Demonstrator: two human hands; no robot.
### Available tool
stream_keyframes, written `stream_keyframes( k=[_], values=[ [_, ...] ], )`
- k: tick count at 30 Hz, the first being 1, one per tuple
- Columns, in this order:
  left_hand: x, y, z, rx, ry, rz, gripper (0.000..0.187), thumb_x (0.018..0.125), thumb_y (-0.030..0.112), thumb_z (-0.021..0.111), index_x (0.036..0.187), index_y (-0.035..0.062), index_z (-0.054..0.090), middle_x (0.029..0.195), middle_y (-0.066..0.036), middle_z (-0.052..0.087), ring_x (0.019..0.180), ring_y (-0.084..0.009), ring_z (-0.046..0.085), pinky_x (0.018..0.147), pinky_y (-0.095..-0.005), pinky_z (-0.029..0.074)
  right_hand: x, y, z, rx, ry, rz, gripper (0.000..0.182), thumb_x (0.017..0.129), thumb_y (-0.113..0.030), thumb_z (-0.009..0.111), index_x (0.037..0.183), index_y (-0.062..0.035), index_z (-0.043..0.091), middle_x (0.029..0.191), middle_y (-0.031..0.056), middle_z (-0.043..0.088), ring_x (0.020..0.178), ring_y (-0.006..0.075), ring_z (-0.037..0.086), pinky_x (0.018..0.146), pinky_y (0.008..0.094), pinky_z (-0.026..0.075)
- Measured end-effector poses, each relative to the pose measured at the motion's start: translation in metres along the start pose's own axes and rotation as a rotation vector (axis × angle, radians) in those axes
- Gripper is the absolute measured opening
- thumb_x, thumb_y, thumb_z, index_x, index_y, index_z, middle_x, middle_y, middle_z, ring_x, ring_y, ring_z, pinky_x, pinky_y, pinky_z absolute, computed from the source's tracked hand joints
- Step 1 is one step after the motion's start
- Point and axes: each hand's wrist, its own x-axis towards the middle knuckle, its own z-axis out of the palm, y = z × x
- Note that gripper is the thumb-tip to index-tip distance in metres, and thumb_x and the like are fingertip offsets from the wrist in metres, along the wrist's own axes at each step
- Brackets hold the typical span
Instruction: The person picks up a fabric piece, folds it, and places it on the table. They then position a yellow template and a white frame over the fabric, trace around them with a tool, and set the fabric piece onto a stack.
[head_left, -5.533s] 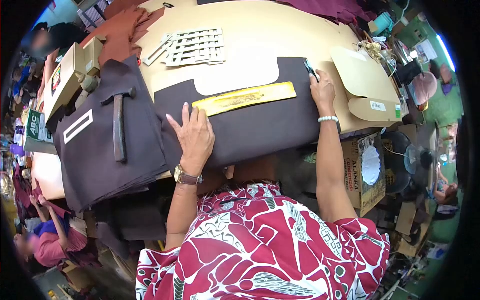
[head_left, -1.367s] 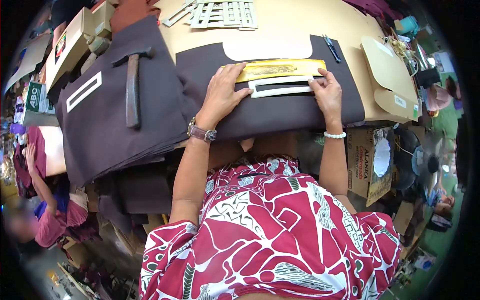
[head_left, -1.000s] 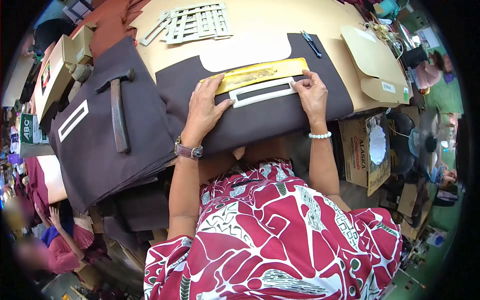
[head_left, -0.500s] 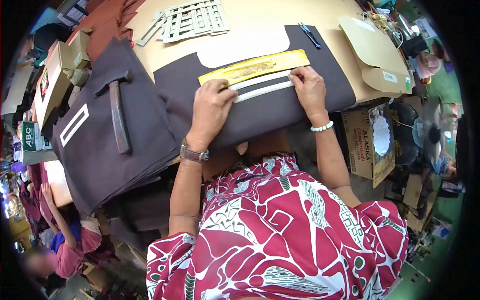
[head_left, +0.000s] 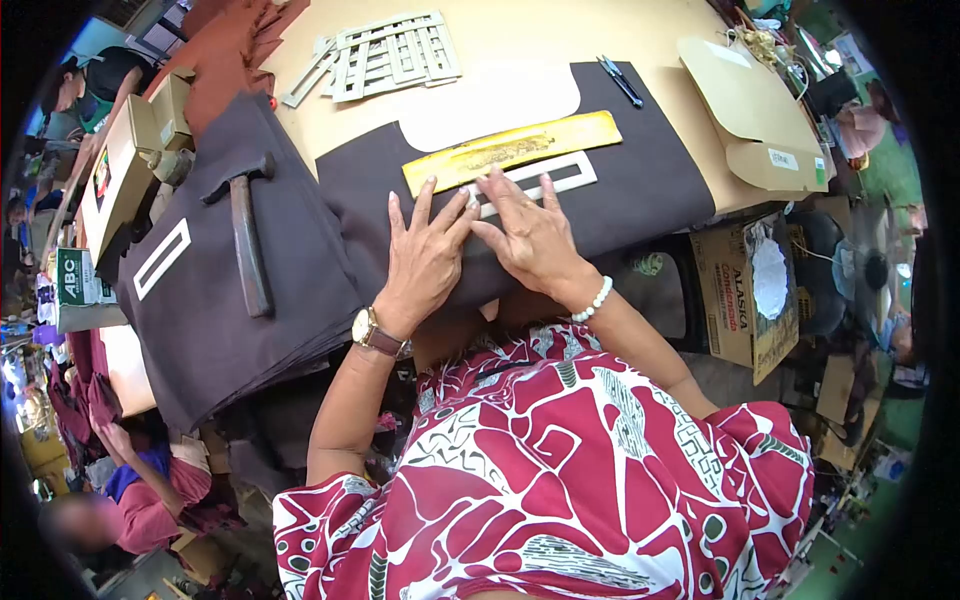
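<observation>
A narrow off-white rectangular frame [head_left: 572,180] lies on dark brown fabric [head_left: 640,150], just below a worn yellow strip [head_left: 515,146]. My right hand [head_left: 535,240] rests across the frame's left half with its fingers spread. Beside it, my left hand [head_left: 428,258] is flat on the fabric, fingers apart, its tips close to the frame's left end and below the strip. The fingers partly cover that end of the frame. Neither hand grips anything.
A hammer [head_left: 243,230] and another white frame [head_left: 162,260] lie on stacked dark fabric at left. Several pale frames [head_left: 395,55] are piled at the back. Blue-handled thread snips [head_left: 620,80] and a cardboard folder [head_left: 750,120] sit at right. Other people work at the left.
My right hand has let go of the frame's right end and moved left onto its left half. My left hand has opened from its pinch and flattened onto the fabric.
</observation>
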Motion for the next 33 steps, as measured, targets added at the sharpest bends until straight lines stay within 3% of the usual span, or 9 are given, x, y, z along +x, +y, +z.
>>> stream_keyframes(
  k=[6, 9, 15, 19, 21, 24, 27, 29, 33],
  values=[
    [0.0, 0.001, -0.003, 0.04, -0.051, -0.012, 0.042, 0.087, 0.011, 0.05, 0.129, 0.0165, 0.05, 0.137, -0.003, 0.046, 0.134, -0.0322, 0.028, 0.102, -0.067, 0.017, -0.015, 0.049, -0.027, -0.188, 0.068, 0.158, 0.057, 0.094, -0.043, 0.042, 0.135, -0.0053, 0.04, 0.138, 0.0128, 0.044, 0.13, 0.0252, 0.039, 0.106, 0.0614, 0.017],
    [-0.002, -0.002, -0.004, 0.015, -0.045, 0.028, 0.039, 0.09, 0.022, 0.049, 0.129, 0.0158, 0.051, 0.136, -0.004, 0.046, 0.133, -0.0324, 0.029, 0.102, -0.0667, 0.016, -0.019, 0.069, -0.041, -0.18, 0.061, 0.249, 0.062, 0.094, -0.043, 0.042, 0.139, -0.0013, 0.031, 0.138, 0.0105, 0.045, 0.13, 0.0241, 0.039, 0.106, 0.0617, 0.017],
    [-0.003, -0.009, -0.004, 0.0, -0.098, 0.067, 0.04, 0.095, 0.031, 0.043, 0.132, 0.0182, 0.048, 0.139, -0.007, 0.043, 0.135, -0.0324, 0.027, 0.104, -0.0665, 0.009, -0.007, 0.064, -0.034, -0.302, 0.135, 0.34, 0.069, 0.093, -0.042, 0.044, 0.137, 0.0084, 0.026, 0.135, 0.0202, 0.045, 0.13, 0.0316, 0.037, 0.104, 0.0642, 0.014],
    [0.0, -0.005, -0.002, 0.064, -0.038, 0.081, 0.037, 0.093, 0.03, 0.046, 0.126, 0.0143, 0.054, 0.136, -0.008, 0.046, 0.135, -0.0316, 0.027, 0.103, -0.0665, 0.01, -0.027, 0.045, -0.017, -0.253, 0.153, 0.143, 0.066, 0.094, -0.042, 0.043, 0.135, 0.0087, 0.031, 0.136, 0.0216, 0.043, 0.13, 0.0326, 0.036, 0.104, 0.0642, 0.013],
    [-0.001, 0.002, -0.001, 0.125, -0.018, 0.058, 0.039, 0.092, 0.03, 0.047, 0.126, 0.0118, 0.054, 0.135, -0.009, 0.046, 0.134, -0.0316, 0.028, 0.104, -0.0657, 0.011, -0.022, 0.058, -0.03, -0.307, 0.129, 0.228, 0.055, 0.095, -0.04, 0.041, 0.133, -0.0003, 0.041, 0.134, 0.0188, 0.046, 0.127, 0.0306, 0.042, 0.104, 0.0644, 0.016],
    [-0.006, 0.01, 0.016, 0.22, 0.038, -0.031, 0.044, 0.092, 0.032, 0.048, 0.125, 0.0045, 0.052, 0.135, -0.012, 0.046, 0.133, -0.0315, 0.03, 0.103, -0.0657, 0.013, 0.013, 0.076, -0.048, -0.344, 0.056, 0.388, 0.052, 0.093, -0.038, 0.045, 0.128, 0.0005, 0.046, 0.126, 0.0174, 0.053, 0.12, 0.0307, 0.049, 0.103, 0.0628, 0.02],
    [-0.01, 0.018, 0.018, 0.087, 0.101, -0.128, 0.05, 0.091, 0.035, 0.048, 0.124, -0.0027, 0.05, 0.135, -0.015, 0.045, 0.133, -0.0314, 0.03, 0.102, -0.0663, 0.014, 0.044, 0.087, -0.039, -0.453, 0.223, 0.047, 0.054, 0.09, -0.037, 0.052, 0.129, -0.0001, 0.045, 0.125, 0.0173, 0.054, 0.12, 0.0311, 0.048, 0.103, 0.0598, 0.024],
    [-0.012, 0.025, 0.016, 0.079, 0.112, -0.163, 0.054, 0.09, 0.039, 0.049, 0.124, -0.0036, 0.049, 0.135, -0.017, 0.044, 0.132, -0.031, 0.031, 0.101, -0.0667, 0.015, 0.06, 0.088, -0.027, -0.267, 0.12, -0.19, 0.058, 0.085, -0.035, 0.06, 0.131, -0.0038, 0.045, 0.123, 0.0176, 0.055, 0.121, 0.0324, 0.047, 0.101, 0.0498, 0.031],
    [-0.015, 0.026, 0.012, 0.088, 0.134, -0.155, 0.055, 0.09, 0.042, 0.049, 0.126, 0.001, 0.048, 0.133, -0.018, 0.045, 0.131, -0.0313, 0.034, 0.102, -0.0671, 0.013, 0.082, 0.093, -0.021, -0.172, -0.022, -0.289, 0.058, 0.08, -0.036, 0.065, 0.129, -0.0076, 0.048, 0.119, 0.0152, 0.056, 0.115, 0.0299, 0.05, 0.1, 0.0487, 0.032]
  ],
)
